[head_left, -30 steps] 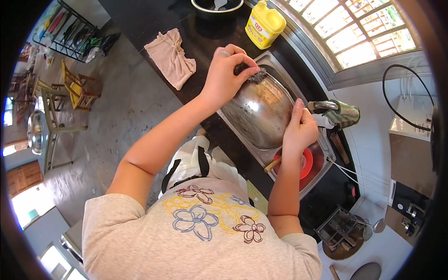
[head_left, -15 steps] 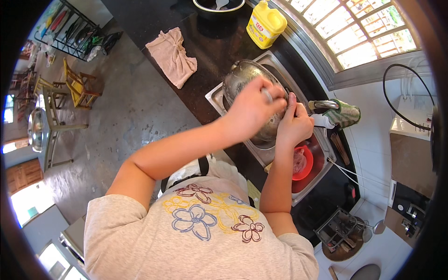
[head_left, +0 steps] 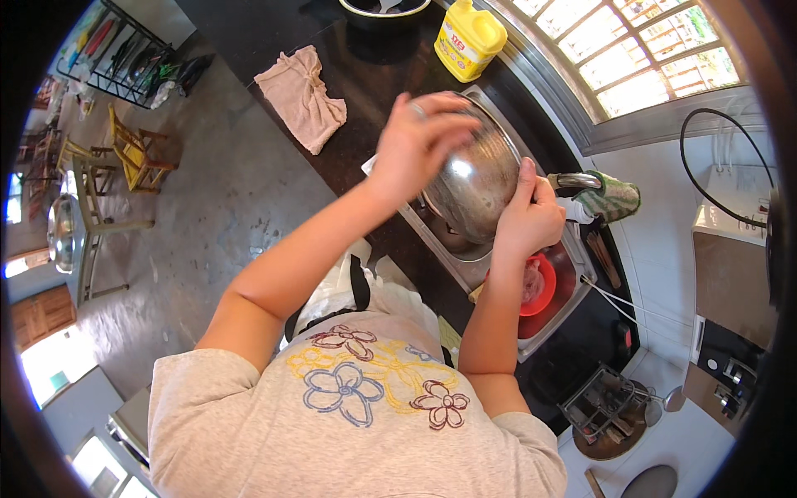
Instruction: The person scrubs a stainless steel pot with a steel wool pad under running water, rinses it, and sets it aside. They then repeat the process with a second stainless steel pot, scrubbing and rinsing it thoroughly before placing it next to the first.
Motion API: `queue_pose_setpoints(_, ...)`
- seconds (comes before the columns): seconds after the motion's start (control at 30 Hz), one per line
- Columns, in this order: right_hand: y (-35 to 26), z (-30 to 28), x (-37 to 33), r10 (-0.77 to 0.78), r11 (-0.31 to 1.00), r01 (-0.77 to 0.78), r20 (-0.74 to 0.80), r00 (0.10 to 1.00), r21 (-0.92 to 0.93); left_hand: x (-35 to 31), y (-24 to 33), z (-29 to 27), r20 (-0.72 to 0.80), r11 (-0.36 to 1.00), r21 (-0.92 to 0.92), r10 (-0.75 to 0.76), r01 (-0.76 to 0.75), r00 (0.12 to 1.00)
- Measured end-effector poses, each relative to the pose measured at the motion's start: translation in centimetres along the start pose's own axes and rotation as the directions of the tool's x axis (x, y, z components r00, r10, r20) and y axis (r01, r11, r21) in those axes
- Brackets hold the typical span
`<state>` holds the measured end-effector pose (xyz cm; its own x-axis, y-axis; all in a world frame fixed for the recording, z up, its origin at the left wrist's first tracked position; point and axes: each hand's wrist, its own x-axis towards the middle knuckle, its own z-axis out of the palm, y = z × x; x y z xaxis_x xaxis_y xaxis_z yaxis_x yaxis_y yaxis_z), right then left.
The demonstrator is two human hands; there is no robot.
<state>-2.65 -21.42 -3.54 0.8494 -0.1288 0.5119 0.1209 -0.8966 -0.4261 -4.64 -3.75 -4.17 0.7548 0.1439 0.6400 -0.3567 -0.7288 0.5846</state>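
A rounded, shiny metal pot is tilted over the sink. My right hand grips its right rim, the thumb lying along the edge. At the pot's upper left, my left hand has its fingers stretched out and somewhat blurred; a ring shows on one finger. I cannot tell whether those fingers touch the metal. Just beyond my right hand is the curved faucet, with a green and white cloth draped on its end. Below the right wrist, a red bowl sits in the other basin.
Left of the sink, a pink cloth lies on the dark counter. A yellow jug stands near the window, and a dark-rimmed basin is at the far edge. At lower right is a utensil rack.
The pot has turned, now showing a smoother, shinier side instead of the scuffed one. My left hand has moved left and up, its fingers straightening. The right hand keeps hold of the rim.
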Motion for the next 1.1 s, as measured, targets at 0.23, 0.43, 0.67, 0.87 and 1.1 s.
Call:
queue_pose_setpoints(0.23, 0.0, -0.2, 0.6, 0.059, 0.998, -0.06, 0.041, 0.997, 0.021, -1.2, 3.0, -0.1, 0.046, 0.984, -0.176, 0.025, -0.017, 0.999)
queue_pose_setpoints(0.43, 0.3, 0.1, 0.7, 0.088, 0.995, -0.088, 0.012, 0.996, 0.038, -1.9, 4.4, -0.2, 0.096, 0.986, -0.124, 0.127, -0.115, 0.987)
queue_pose_setpoints(0.67, 0.1, -0.1, 0.6, 0.053, 0.997, -0.051, -0.025, 0.998, 0.062, -0.8, 2.0, 0.2, -0.023, 0.935, -0.319, -0.169, 0.152, 0.985)
queue_pose_setpoints(0.87, -0.1, -0.5, 0.7, -0.012, 0.996, 0.017, -0.046, 0.999, 0.092, 0.5, -0.2, -0.2, 0.013, 0.895, -0.342, -0.301, 0.287, 0.953)
queue_pose_setpoints(1.1, 0.2, -0.2, 0.8, 0.01, 0.996, -0.006, -0.053, 0.999, 0.088, 0.2, 2.1, 0.2, 0.064, 0.925, -0.376, -0.038, 0.06, 0.997)
